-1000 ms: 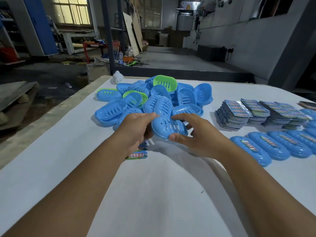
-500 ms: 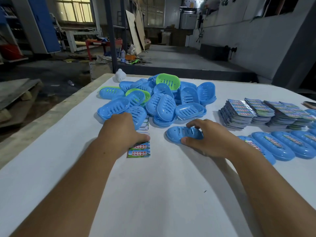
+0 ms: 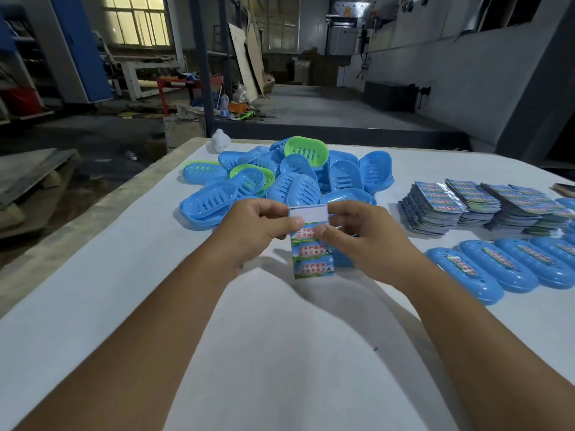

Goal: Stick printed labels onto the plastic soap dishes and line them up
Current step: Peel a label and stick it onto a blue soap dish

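Both hands hold a printed label sheet (image 3: 312, 253) upright above the white table (image 3: 280, 353). My left hand (image 3: 252, 234) pinches its left edge near the top. My right hand (image 3: 357, 241) pinches a label on the sheet's right side. The sheet's top strip is bare white; colourful labels fill the rest. A loose pile of blue and green soap dishes (image 3: 289, 181) lies just beyond my hands. A blue dish (image 3: 343, 259) sits on the table, mostly hidden behind my right hand. Labelled blue dishes (image 3: 504, 269) stand in a row at the right.
Stacks of label sheets (image 3: 473, 206) lie at the right behind the labelled row. A small white object (image 3: 220, 140) sits at the table's far corner. A dark flat object (image 3: 564, 189) lies at the right edge. Workshop floor, a pallet and shelving lie beyond.
My left hand lifted the label sheet off the table. My right hand let go of the blue dish it had set down and came to the sheet.
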### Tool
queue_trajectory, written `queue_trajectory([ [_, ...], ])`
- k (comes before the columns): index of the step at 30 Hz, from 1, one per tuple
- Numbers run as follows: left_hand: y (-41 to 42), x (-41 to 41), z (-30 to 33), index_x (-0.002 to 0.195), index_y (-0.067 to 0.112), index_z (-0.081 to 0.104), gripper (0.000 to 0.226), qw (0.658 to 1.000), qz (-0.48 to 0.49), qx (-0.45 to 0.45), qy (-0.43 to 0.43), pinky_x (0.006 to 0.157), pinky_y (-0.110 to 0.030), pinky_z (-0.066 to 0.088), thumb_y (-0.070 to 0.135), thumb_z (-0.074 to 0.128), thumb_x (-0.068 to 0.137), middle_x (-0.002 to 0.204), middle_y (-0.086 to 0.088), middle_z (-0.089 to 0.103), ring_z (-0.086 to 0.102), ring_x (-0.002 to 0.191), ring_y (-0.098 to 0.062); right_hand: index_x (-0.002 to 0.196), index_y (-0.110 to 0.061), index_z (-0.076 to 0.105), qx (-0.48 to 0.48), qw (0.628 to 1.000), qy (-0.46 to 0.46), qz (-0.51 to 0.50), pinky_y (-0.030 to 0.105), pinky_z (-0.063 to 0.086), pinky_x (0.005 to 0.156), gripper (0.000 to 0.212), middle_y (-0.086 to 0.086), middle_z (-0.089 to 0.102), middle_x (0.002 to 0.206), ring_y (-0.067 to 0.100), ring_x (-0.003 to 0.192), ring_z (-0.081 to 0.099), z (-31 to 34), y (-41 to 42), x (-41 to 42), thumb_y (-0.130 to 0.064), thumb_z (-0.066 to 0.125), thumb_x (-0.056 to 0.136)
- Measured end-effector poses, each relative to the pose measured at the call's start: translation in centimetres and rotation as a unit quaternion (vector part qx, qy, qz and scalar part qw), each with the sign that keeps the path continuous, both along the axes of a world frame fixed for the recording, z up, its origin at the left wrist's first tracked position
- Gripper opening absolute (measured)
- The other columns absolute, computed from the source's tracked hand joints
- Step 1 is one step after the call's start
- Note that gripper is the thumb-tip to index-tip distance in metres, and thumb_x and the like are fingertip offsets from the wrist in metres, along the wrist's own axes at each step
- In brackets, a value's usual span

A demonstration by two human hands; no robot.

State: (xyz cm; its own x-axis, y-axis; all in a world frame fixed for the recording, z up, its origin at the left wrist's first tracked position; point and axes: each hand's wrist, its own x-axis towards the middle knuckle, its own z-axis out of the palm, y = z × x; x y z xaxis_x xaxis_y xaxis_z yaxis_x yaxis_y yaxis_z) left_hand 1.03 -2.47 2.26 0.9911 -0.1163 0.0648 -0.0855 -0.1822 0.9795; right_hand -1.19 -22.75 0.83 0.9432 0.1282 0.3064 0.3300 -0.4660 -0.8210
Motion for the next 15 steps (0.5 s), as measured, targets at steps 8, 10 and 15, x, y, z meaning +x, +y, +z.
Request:
queue_trajectory([
  [8,-0.38,0.01,-0.13,0.089,0.024,0.076,0.020,1.000,-0.003,0.001,-0.015,0.047,-0.008,0.041,0.008,0.078,0.077,0.070,0.005,0.073,0.062,0.056,0.000,0.099,-0.028,0.068,0.075,0.997,0.019,-0.003,0.019,0.055,0.061,0.014,-0.002,0.078,0.078,0.008,0.071,0.074,0.19,-0.41,0.09,-0.018,0.073,0.092],
  [10,-0.43,-0.14,-0.21,0.090,0.024,0.075,0.021,1.000,-0.002,0.012,-0.022,0.047,-0.008,0.041,0.009,0.078,0.076,0.067,0.007,0.072,0.061,0.056,0.001,0.098,-0.029,0.067,0.082,0.996,0.025,0.001,0.018,0.056,0.061,0.015,-0.003,0.078,0.078,0.009,0.073,0.075,0.14,-0.41,0.12,-0.017,0.074,0.091],
  [15,-0.37,-0.32,-0.06,0.094,0.023,0.071,0.022,0.999,-0.008,0.028,-0.029,0.047,-0.008,0.040,0.009,0.078,0.079,0.066,0.003,0.073,0.059,0.053,0.003,0.098,-0.030,0.066,0.106,0.994,0.035,0.001,0.015,0.053,0.059,0.019,-0.004,0.078,0.078,0.006,0.072,0.074,0.13,-0.31,0.28,-0.015,0.074,0.091],
])
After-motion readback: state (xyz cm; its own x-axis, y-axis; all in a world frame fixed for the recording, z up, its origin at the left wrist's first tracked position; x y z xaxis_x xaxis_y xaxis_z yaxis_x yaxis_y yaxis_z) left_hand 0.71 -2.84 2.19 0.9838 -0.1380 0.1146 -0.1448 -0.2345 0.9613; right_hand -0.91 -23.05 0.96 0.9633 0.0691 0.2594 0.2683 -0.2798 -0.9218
